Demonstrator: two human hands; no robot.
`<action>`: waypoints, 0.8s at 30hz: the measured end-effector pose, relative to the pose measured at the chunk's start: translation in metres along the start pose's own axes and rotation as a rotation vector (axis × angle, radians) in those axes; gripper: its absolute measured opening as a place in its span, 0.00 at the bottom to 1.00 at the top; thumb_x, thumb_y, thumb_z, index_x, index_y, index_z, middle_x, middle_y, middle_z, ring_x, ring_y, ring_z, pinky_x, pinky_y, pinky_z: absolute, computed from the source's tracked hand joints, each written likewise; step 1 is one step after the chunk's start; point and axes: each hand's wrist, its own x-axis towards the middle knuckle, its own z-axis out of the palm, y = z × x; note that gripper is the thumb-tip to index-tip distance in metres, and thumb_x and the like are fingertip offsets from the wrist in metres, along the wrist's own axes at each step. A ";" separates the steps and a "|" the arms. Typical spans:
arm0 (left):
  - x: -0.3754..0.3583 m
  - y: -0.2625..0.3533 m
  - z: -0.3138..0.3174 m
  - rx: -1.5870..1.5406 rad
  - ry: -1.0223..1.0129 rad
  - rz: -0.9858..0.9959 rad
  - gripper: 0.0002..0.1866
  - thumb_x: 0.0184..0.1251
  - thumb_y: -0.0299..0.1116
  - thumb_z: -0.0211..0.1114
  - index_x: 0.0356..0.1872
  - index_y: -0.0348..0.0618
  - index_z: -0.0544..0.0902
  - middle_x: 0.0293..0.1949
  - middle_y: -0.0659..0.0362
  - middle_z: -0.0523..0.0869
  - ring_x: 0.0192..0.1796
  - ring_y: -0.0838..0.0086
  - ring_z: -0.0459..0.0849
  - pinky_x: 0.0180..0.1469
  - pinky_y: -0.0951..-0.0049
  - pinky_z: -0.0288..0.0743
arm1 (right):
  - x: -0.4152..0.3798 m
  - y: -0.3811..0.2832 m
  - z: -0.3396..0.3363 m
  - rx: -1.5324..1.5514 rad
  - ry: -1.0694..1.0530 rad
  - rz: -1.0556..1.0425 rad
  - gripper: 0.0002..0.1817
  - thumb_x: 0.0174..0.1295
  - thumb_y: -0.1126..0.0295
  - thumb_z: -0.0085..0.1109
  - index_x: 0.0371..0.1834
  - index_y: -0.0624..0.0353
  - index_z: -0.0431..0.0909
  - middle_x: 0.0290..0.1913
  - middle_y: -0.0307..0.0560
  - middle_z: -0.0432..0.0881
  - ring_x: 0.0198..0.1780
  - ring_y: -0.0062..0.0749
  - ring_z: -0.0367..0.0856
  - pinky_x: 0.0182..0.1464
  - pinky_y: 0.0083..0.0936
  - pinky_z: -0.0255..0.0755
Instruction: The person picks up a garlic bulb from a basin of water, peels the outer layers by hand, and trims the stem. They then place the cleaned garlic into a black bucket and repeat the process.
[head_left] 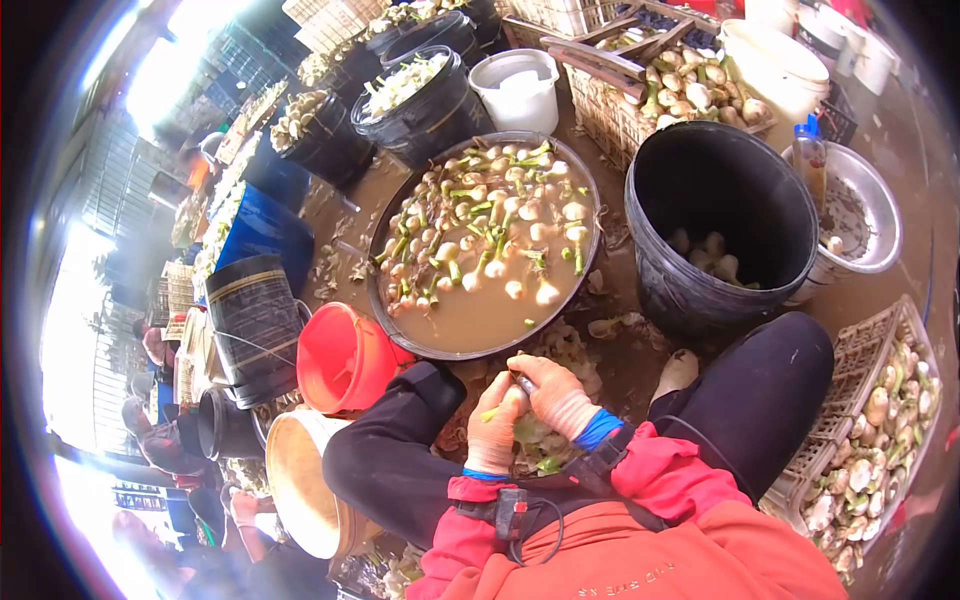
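Observation:
My left hand (493, 430) is closed, a short yellow-green stalk (488, 414) poking out beside its fingers. Whatever joins that stalk is hidden in the palm. Close against it, my right hand (560, 397) is wrapped round a small dark-handled tool (523, 383), probably a knife; its blade cannot be made out. Both hands are above my lap, over pale peelings and leaves (540, 446) on the ground. Just beyond them stands a wide round basin (460, 354) of muddy water, where many onion-like bulbs (500, 215) with green stalks float.
A tall black bucket (650, 240) at right holds several bulbs. Beside my right leg sits a crate (835, 400) of bulbs. A red bucket (325, 365) and cream bucket (295, 480) stand at left. Behind are a white bucket (520, 100), a metal bowl (880, 215) and other people.

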 end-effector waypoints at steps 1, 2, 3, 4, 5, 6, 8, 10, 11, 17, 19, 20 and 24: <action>-0.002 0.008 -0.002 -0.238 -0.050 -0.025 0.24 0.62 0.27 0.60 0.60 0.33 0.70 0.52 0.55 0.79 0.51 0.71 0.79 0.53 0.71 0.74 | 0.002 0.006 0.002 0.180 0.040 -0.006 0.23 0.52 0.80 0.58 0.54 0.52 0.75 0.43 0.46 0.81 0.44 0.34 0.79 0.47 0.27 0.72; -0.004 0.017 -0.004 -0.477 -0.098 -0.050 0.24 0.60 0.25 0.60 0.59 0.34 0.72 0.52 0.54 0.79 0.52 0.68 0.79 0.53 0.68 0.74 | 0.003 0.003 0.000 0.367 0.042 0.054 0.23 0.54 0.81 0.58 0.55 0.54 0.74 0.41 0.43 0.80 0.40 0.26 0.77 0.44 0.24 0.73; -0.004 0.022 -0.004 -0.584 -0.059 -0.061 0.27 0.55 0.23 0.61 0.59 0.36 0.72 0.52 0.52 0.79 0.54 0.63 0.78 0.54 0.63 0.74 | 0.004 0.001 -0.005 0.367 0.036 0.051 0.23 0.54 0.81 0.58 0.55 0.54 0.74 0.41 0.43 0.80 0.40 0.26 0.77 0.44 0.24 0.73; -0.004 0.026 -0.005 -0.670 -0.087 -0.029 0.27 0.56 0.24 0.61 0.60 0.37 0.71 0.52 0.51 0.79 0.54 0.63 0.78 0.54 0.63 0.75 | 0.006 0.000 -0.012 0.654 0.001 0.254 0.22 0.55 0.81 0.58 0.55 0.55 0.73 0.40 0.44 0.80 0.39 0.25 0.77 0.42 0.23 0.73; -0.004 0.029 -0.006 -0.755 -0.117 0.002 0.27 0.56 0.25 0.62 0.60 0.38 0.71 0.52 0.51 0.79 0.53 0.63 0.78 0.54 0.62 0.75 | 0.007 -0.004 -0.019 0.937 -0.034 0.461 0.21 0.56 0.81 0.57 0.55 0.57 0.73 0.40 0.44 0.79 0.38 0.24 0.77 0.39 0.22 0.74; -0.003 0.029 -0.008 -0.755 -0.116 0.005 0.27 0.56 0.25 0.62 0.60 0.38 0.71 0.52 0.51 0.79 0.53 0.63 0.78 0.54 0.62 0.75 | 0.010 0.011 -0.014 1.054 0.008 0.395 0.20 0.58 0.79 0.58 0.55 0.58 0.73 0.39 0.45 0.80 0.37 0.24 0.77 0.37 0.21 0.73; -0.002 0.027 -0.013 -0.633 -0.006 -0.016 0.28 0.55 0.22 0.62 0.61 0.37 0.70 0.52 0.51 0.78 0.53 0.66 0.78 0.55 0.66 0.74 | 0.010 0.008 -0.011 0.841 -0.004 0.264 0.21 0.58 0.79 0.58 0.56 0.58 0.72 0.38 0.44 0.80 0.37 0.24 0.77 0.37 0.21 0.74; 0.000 0.015 -0.009 -0.441 0.045 0.019 0.28 0.56 0.21 0.61 0.61 0.36 0.69 0.52 0.52 0.78 0.53 0.68 0.78 0.54 0.69 0.74 | 0.002 -0.005 -0.008 0.476 -0.032 0.120 0.22 0.57 0.78 0.60 0.57 0.57 0.72 0.40 0.46 0.81 0.37 0.26 0.78 0.40 0.23 0.74; 0.000 0.012 -0.005 -0.249 0.097 0.054 0.28 0.56 0.20 0.61 0.62 0.35 0.68 0.52 0.53 0.78 0.52 0.70 0.77 0.54 0.72 0.73 | 0.000 -0.003 -0.003 0.298 -0.078 0.067 0.22 0.55 0.77 0.58 0.56 0.54 0.73 0.44 0.52 0.81 0.40 0.37 0.81 0.43 0.30 0.74; -0.001 0.005 -0.006 0.100 0.019 0.086 0.28 0.59 0.18 0.56 0.64 0.34 0.65 0.54 0.54 0.76 0.44 0.79 0.77 0.47 0.84 0.71 | -0.004 -0.021 -0.004 -0.162 -0.176 0.017 0.24 0.52 0.81 0.55 0.55 0.55 0.73 0.50 0.54 0.78 0.52 0.49 0.76 0.52 0.35 0.71; -0.002 0.004 -0.007 0.151 -0.004 0.084 0.30 0.58 0.17 0.54 0.65 0.34 0.64 0.55 0.53 0.76 0.46 0.77 0.78 0.48 0.82 0.72 | -0.005 -0.023 -0.002 -0.200 -0.197 0.047 0.23 0.51 0.81 0.57 0.54 0.57 0.74 0.52 0.53 0.78 0.52 0.45 0.77 0.52 0.32 0.71; -0.003 0.008 -0.004 -0.066 0.004 0.061 0.31 0.56 0.15 0.53 0.65 0.35 0.64 0.56 0.52 0.76 0.49 0.74 0.78 0.50 0.80 0.72 | -0.005 -0.019 -0.001 -0.199 -0.199 0.048 0.23 0.51 0.81 0.57 0.54 0.57 0.74 0.52 0.53 0.78 0.52 0.45 0.77 0.52 0.32 0.71; -0.004 0.018 -0.012 -0.542 -0.012 -0.005 0.35 0.50 0.14 0.51 0.66 0.38 0.62 0.60 0.48 0.73 0.58 0.65 0.75 0.59 0.67 0.71 | 0.001 0.004 0.005 0.377 -0.116 0.129 0.21 0.54 0.81 0.55 0.53 0.57 0.75 0.49 0.50 0.78 0.45 0.36 0.78 0.46 0.27 0.73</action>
